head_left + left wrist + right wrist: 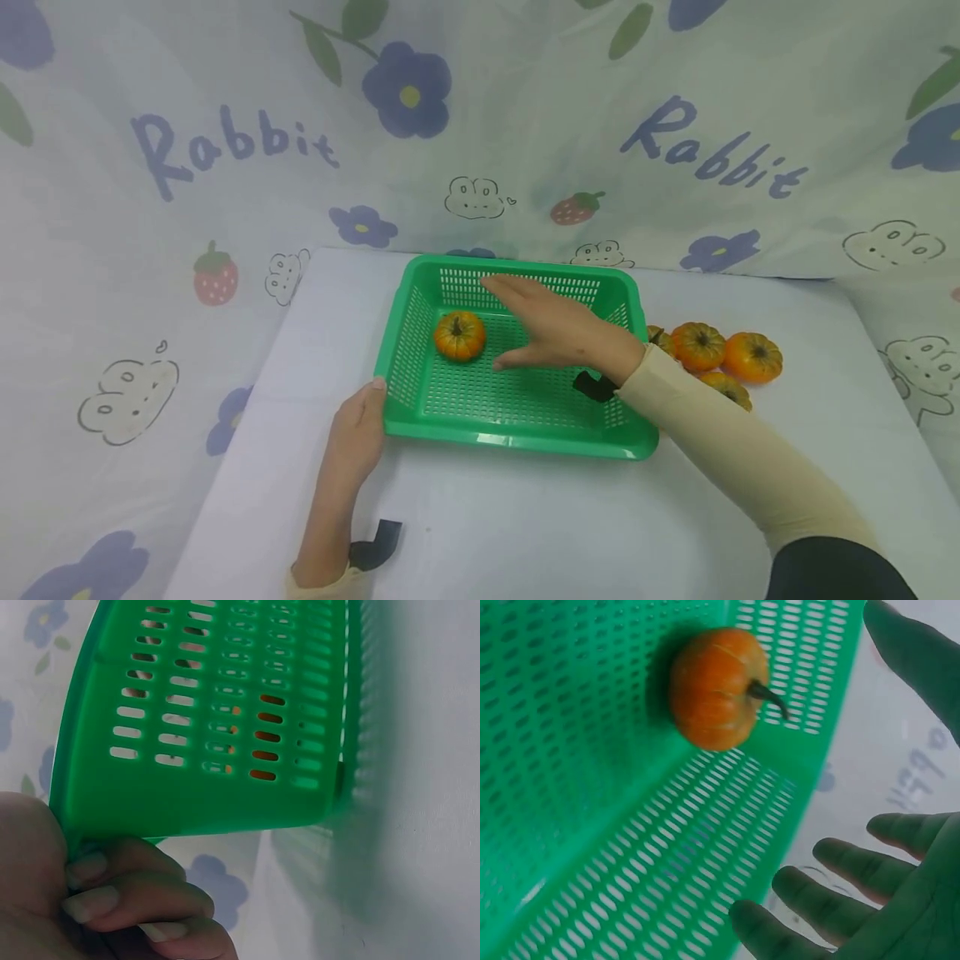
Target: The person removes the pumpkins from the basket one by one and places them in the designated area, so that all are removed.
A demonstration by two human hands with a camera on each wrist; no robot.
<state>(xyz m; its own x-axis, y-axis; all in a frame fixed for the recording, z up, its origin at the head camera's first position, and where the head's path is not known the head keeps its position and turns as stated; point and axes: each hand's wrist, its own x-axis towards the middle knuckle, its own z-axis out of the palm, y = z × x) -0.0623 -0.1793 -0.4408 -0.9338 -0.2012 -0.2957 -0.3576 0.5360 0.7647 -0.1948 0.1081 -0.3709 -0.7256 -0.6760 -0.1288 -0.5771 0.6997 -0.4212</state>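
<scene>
A small orange pumpkin with a dark stem sits in the left part of a green plastic basket. At the basket's front left corner, my left hand grips the rim, thumb on top. The left wrist view has that hand's curled fingers below the rim. Above the basket's inside hovers my right hand, fingers spread and nothing held. In the right wrist view the pumpkin rests apart from the outstretched fingers.
Several more orange pumpkins lie on the white table right of the basket, partly hidden by the right forearm. Behind the table hangs a pale cloth with flowers and rabbit prints.
</scene>
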